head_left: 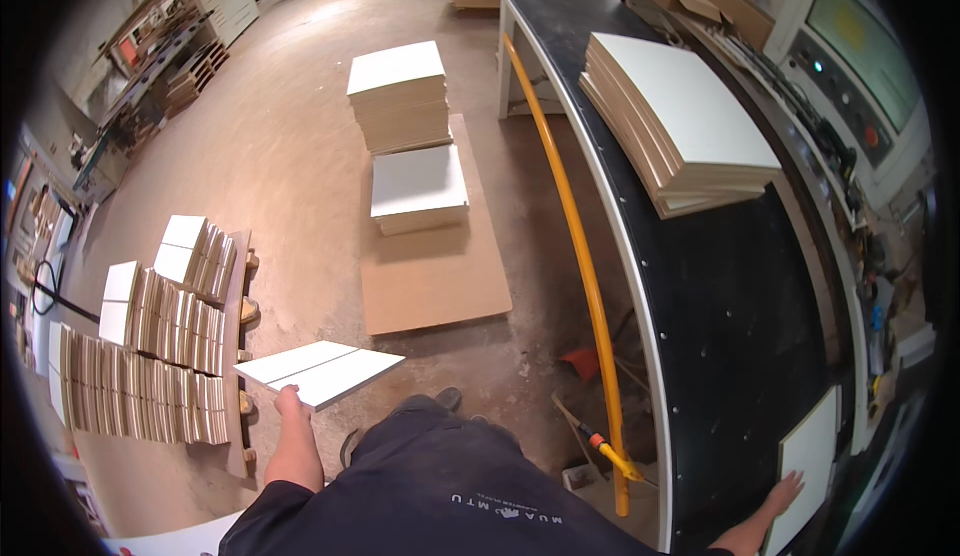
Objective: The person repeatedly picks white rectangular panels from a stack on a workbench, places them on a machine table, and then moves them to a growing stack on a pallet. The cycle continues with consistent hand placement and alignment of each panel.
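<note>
A white board (335, 371) with a dark groove along it is gripped at its near edge by my left hand (288, 402), out over the floor. Its fingers are partly hidden under the board. My right hand (785, 496) rests with outstretched fingers on the face of another white board (818, 446), at the near right end of the black table. That second board stands out at a tilt near the table's far-side edge.
A stack of white boards (690, 106) lies farther up the black table (720, 336). Grooved boards (150, 386) stand in rows on a pallet at left. Two stacks (420, 181) sit on a brown sheet (440, 286). A yellow bar (565, 186) runs beside the table; a control panel (845, 76) stands right.
</note>
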Available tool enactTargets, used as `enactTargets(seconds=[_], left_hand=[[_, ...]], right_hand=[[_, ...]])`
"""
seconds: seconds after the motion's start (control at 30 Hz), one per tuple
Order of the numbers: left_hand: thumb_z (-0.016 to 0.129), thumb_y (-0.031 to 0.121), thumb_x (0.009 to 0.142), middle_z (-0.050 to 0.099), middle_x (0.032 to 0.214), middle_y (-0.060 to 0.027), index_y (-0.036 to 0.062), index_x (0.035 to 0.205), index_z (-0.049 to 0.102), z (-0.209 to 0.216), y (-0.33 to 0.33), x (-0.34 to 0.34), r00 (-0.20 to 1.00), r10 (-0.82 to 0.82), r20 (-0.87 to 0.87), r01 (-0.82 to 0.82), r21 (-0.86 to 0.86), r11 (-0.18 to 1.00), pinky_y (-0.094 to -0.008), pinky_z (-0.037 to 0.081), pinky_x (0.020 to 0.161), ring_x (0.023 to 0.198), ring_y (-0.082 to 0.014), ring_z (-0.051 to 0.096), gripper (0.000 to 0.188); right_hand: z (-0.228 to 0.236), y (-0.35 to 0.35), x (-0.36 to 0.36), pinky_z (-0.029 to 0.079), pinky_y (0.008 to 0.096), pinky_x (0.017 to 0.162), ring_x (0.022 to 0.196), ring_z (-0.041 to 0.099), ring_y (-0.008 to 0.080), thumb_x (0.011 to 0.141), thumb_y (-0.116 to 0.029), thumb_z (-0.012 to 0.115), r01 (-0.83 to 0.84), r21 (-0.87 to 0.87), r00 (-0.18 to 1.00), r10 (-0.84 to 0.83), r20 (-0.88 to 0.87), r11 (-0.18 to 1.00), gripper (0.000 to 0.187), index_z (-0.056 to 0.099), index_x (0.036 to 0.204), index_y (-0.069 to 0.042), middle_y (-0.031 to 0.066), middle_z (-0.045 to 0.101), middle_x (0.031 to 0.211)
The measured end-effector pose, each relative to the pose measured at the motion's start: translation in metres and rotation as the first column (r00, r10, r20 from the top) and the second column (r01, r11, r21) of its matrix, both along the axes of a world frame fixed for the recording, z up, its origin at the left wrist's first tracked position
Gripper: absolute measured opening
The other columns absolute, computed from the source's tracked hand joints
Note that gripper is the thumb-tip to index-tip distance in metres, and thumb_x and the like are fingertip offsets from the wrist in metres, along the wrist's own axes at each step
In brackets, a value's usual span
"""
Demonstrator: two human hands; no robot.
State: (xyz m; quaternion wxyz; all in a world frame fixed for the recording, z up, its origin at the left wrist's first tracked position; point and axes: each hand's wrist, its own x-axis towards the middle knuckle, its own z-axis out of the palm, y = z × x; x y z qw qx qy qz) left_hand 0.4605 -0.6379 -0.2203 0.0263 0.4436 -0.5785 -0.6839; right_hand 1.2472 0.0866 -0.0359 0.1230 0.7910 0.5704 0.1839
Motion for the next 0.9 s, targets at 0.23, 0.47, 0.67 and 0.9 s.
enactTargets(seconds=[0.23, 0.47, 0.67, 0.9], left_hand=[[0.055, -0.002, 0.079, 0.06, 0.115, -0.029, -0.0212, 0.117, 0.05, 0.021, -0.044, 0.019, 0.998, 0.055, -0.023, -0.057, -0.093, 0.994, -0.0492, 0.055, 0.082, 0.098, -0.0407, 0.065, 0.043], [0.057, -0.001, 0.08, 0.063, 0.102, -0.0234, -0.0167, 0.108, 0.055, 0.031, -0.081, 0.018, 0.985, 0.012, -0.173, -0.014, -0.007, 1.0, -0.0438, 0.054, 0.079, 0.086, -0.0356, 0.066, 0.032], [0.059, 0.002, 0.084, 0.063, 0.106, -0.0228, -0.0141, 0.112, 0.054, 0.07, -0.116, -0.032, 0.965, 0.081, -0.248, -0.008, 0.281, 0.96, -0.042, 0.055, 0.081, 0.093, -0.0332, 0.066, 0.033], [0.063, 0.003, 0.085, 0.068, 0.1, -0.0171, -0.0084, 0.105, 0.06, 0.139, -0.155, -0.1, 0.919, 0.193, -0.343, -0.017, 0.456, 0.89, -0.0384, 0.056, 0.077, 0.088, -0.0273, 0.068, 0.024]], right_hand=[[-0.008, -0.005, -0.108, 0.034, 0.044, 0.114, 0.138, 0.04, 0.0359, 0.098, -0.026, 0.052, 0.046, 0.38, 0.922, 0.106, -0.371, 0.924, 0.05, 0.047, 0.143, -0.006, 0.0194, 0.039, 0.152], [0.01, -0.163, -0.49, 0.042, 0.0367, 0.106, 0.122, 0.056, 0.0232, 0.092, -0.001, 0.05, -0.602, 0.554, -0.282, 0.497, -0.821, 0.575, 0.039, 0.057, 0.13, 0.0, 0.013, 0.06, 0.129], [-0.065, -0.444, -0.736, 0.048, 0.0351, 0.097, 0.118, 0.058, 0.0217, 0.097, -0.03, 0.062, -0.939, -0.276, 0.338, -0.399, -0.853, -0.205, 0.057, 0.046, 0.145, -0.004, 0.0118, 0.061, 0.132], [-0.068, -0.676, -0.886, 0.042, 0.0454, 0.102, 0.113, 0.056, 0.0233, 0.09, -0.042, 0.07, -0.922, -0.288, 0.363, -0.841, -0.401, -0.26, 0.049, 0.053, 0.119, -0.007, 0.0056, 0.061, 0.112]])
